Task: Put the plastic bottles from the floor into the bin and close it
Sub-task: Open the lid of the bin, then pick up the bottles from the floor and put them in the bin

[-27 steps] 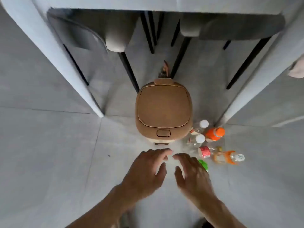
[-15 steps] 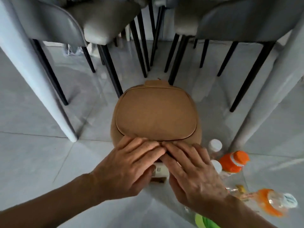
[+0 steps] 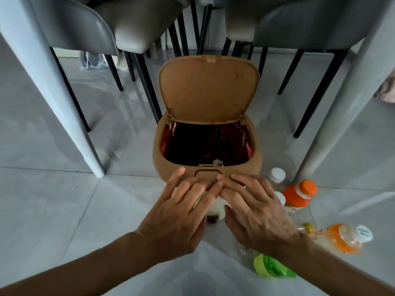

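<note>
Bin lid up | your left hand and right hand: fingers spread, empty, at the front rim | bottles on floor, right of your right fingers; nearest hand: right.

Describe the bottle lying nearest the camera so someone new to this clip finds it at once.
Start at the tan bin with its lid raised, then drop to the cluster of bottles on the floor at its right. Nearest the camera, just under the right hand, lies the green-capped bottle; its neighbours have orange or white caps.
</note>
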A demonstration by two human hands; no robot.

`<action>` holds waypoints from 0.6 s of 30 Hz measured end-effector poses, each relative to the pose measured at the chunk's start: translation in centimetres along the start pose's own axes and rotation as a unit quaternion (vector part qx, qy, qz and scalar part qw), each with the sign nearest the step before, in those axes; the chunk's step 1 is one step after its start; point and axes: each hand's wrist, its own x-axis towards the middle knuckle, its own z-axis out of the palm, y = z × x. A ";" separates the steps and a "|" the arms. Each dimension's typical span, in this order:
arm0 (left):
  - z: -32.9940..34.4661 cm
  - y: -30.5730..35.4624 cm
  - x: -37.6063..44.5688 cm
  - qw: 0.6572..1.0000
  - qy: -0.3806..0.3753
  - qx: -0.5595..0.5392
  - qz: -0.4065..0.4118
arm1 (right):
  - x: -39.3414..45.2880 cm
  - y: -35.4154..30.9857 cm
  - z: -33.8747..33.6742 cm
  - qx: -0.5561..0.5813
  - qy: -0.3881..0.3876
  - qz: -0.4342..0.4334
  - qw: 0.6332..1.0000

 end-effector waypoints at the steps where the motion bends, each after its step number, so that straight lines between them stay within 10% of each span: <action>1: 0.0 -0.1 0.0 1.000 0.004 0.006 -0.001 | 0.0 0.1 0.0 0.008 0.004 0.000 1.000; 13: -1.0 5.6 6.6 0.986 0.038 0.006 0.165 | -5.2 5.6 -3.0 0.111 0.083 0.254 0.957; 18: 3.0 9.1 10.7 0.977 -0.094 0.033 0.189 | -10.0 5.7 -3.3 0.126 0.042 0.342 0.930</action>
